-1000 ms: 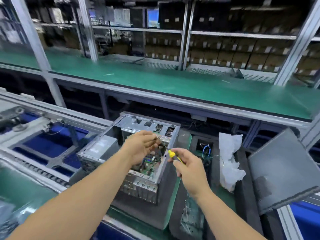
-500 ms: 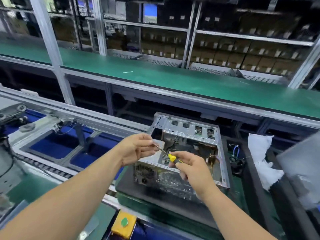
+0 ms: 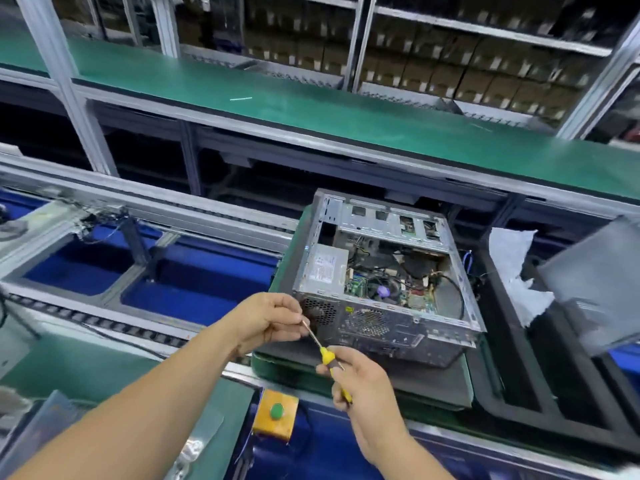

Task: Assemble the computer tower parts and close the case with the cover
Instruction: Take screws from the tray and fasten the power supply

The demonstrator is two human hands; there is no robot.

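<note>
Right hand (image 3: pixel 360 386) grips the yellow-and-black handle of the screwdriver (image 3: pixel 327 356), fingers curled round it. Shaft runs up and left from there. Left hand (image 3: pixel 268 320) pinches the shaft near the tip, fingertips closed on the metal; can't tell if there's a screw on the tip.

Both my hands sit just in front of the near-left corner of the computer case (image 3: pixel 384 278). The tip is close to the perforated rear panel, but I can't tell whether it touches.

The case lies on its side on a dark pad (image 3: pixel 433 379), open side up. Power supply (image 3: pixel 323 266) sits in the left part, motherboard and cables to its right. The drive bay bracket runs along the far edge.

The cover (image 3: pixel 595 282), a grey panel, is off the case, at the right edge of view, tilted, well apart from the case. White crumpled sheet (image 3: pixel 512 271) lies between the case and the cover.

Orange box with a green button (image 3: pixel 276 412) is at the near edge of the worktop, below my hands. Green conveyor shelf (image 3: pixel 346 112) runs behind.
</note>
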